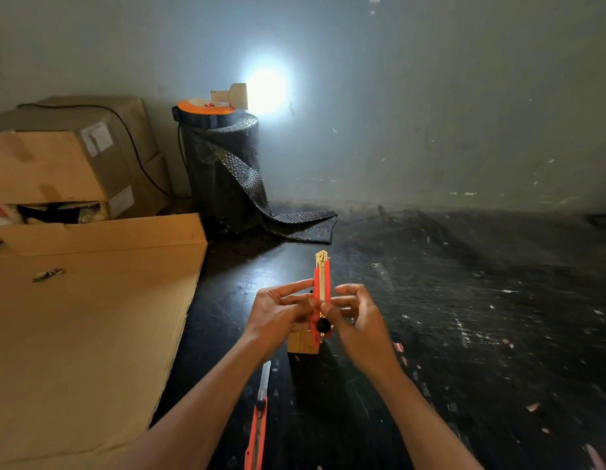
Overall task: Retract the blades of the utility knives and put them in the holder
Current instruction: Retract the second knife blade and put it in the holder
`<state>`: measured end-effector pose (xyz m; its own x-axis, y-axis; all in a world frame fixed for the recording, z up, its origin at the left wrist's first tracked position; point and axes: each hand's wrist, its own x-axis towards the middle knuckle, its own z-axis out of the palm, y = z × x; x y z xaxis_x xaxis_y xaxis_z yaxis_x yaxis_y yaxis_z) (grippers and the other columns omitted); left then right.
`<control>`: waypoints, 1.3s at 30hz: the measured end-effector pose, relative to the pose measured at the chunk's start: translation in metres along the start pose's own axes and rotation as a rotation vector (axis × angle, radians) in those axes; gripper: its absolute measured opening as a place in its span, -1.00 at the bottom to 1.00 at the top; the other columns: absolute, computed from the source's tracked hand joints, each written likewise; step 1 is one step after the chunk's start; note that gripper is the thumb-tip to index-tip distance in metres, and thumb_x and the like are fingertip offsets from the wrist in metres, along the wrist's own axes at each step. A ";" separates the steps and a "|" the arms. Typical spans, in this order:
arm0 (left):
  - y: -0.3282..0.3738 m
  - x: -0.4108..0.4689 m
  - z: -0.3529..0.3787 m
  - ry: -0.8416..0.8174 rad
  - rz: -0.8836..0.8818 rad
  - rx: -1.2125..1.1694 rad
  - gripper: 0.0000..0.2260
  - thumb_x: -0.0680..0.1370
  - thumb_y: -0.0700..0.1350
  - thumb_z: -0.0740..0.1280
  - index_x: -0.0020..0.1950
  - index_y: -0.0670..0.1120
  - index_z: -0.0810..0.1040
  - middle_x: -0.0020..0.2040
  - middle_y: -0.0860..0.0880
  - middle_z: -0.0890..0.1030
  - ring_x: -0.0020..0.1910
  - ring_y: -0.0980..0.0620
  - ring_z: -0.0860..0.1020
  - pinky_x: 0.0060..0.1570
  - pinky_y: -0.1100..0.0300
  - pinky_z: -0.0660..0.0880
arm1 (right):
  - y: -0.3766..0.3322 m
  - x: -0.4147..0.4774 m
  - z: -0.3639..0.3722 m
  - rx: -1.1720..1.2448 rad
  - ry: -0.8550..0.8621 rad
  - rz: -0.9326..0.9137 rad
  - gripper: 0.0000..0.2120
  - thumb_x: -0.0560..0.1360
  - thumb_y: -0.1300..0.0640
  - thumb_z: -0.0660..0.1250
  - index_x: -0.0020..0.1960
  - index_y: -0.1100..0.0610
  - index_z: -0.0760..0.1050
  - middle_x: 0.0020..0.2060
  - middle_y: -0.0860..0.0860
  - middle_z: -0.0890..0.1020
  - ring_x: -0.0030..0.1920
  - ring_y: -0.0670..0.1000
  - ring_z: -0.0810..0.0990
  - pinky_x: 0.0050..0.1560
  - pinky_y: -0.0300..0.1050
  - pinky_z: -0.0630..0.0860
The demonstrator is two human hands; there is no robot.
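Both bare forearms reach forward, converging at centre. Left hand palm inward, index finger extended, other fingers curled toward right. Right hand opposite, thumb and fingers pinched inward, wrist slightly bent. Fingertips nearly meeting.

Lamp glares on grey wall, dark floor.

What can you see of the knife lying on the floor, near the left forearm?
The second utility knife lies flat on the dark floor, just right of the left forearm and nearer the camera than the small cardboard holder. Its body is orange-red plastic with a dark slider on it. A pale blade is extended, pointing away from the camera. The back end runs out of frame. Neither hand touches it.
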<state>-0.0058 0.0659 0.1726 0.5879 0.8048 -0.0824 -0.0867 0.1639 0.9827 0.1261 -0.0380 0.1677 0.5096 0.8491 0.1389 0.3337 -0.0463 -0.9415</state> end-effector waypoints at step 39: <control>-0.146 0.112 -0.060 -0.034 -0.183 0.541 -0.06 0.33 -0.27 0.65 0.62 -0.01 0.29 0.52 -0.07 0.49 0.43 -0.05 0.51 0.22 0.20 0.46 | 0.110 0.109 0.103 -0.351 0.061 0.297 -0.82 0.62 0.20 0.31 0.14 0.10 0.66 0.04 0.09 0.75 0.05 0.07 0.72 0.06 -0.02 0.65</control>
<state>0.0247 0.1661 0.0100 0.5809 0.7706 -0.2622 0.4379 -0.0244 0.8987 0.1369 0.1031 0.0478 0.6660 0.7401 -0.0935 0.4093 -0.4673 -0.7836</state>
